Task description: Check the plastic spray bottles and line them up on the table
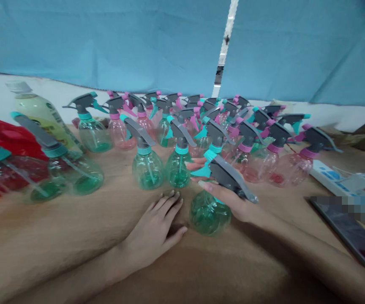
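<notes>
Right hand (pixel 238 207) closed around the neck of a green spray bottle (pixel 210 216), whose head leans toward the wrist; whether its base touches the table (pixel 119 211) cannot be told. Left hand (pixel 156 230) palm down on the table just beside this bottle, fingers slightly parted. Behind the hands, two green bottles (pixel 147 171) stand in front of crowded green and pink ones. At right, a phone (pixel 353 232) lies near a power strip (pixel 331 175); at left, a pale bottle (pixel 41 110) rises beside red plastic (pixel 11 133).
</notes>
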### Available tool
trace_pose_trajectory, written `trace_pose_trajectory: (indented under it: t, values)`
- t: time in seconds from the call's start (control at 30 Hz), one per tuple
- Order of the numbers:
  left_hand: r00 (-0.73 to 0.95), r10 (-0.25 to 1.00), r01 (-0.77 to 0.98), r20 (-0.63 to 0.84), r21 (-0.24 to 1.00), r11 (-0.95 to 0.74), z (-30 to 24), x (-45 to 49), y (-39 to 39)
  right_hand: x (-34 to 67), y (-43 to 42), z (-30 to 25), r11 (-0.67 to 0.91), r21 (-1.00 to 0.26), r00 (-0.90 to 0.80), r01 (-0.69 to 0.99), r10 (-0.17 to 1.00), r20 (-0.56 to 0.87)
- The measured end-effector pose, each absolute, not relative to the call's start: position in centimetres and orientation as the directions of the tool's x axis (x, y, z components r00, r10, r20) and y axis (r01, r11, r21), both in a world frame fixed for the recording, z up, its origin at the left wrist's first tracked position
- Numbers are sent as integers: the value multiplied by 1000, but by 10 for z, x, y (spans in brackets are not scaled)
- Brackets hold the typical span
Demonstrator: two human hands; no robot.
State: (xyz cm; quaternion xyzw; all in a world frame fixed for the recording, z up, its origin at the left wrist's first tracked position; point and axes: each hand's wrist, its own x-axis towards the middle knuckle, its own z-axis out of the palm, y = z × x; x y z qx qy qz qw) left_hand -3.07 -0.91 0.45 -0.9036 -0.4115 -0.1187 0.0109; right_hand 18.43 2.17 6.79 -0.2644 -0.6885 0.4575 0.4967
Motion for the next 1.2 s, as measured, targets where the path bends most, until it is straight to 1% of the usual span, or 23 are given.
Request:
trace_pose_trajectory:
  t: [0.53,0.73,0.87,1.07,1.2]
  values:
    - [639,731,738,238,80,-671,4,-31,-10,188,22,69,445,-892,-432,-84,790,434]
    - [636,734,740,238,80,-668,2,-32,-9,188,25,67,480,-869,-434,-121,761,482]
    - [636,734,741,236,78,-667,3,-31,-8,188,25,67,505,-857,-433,-100,753,495]
    - [638,735,742,229,70,-666,5,-29,-10,188,22,68,488,-872,-430,-40,779,456]
    - [637,735,740,231,83,-667,5,-30,-9,188,23,68,496,-868,-442,-15,776,451]
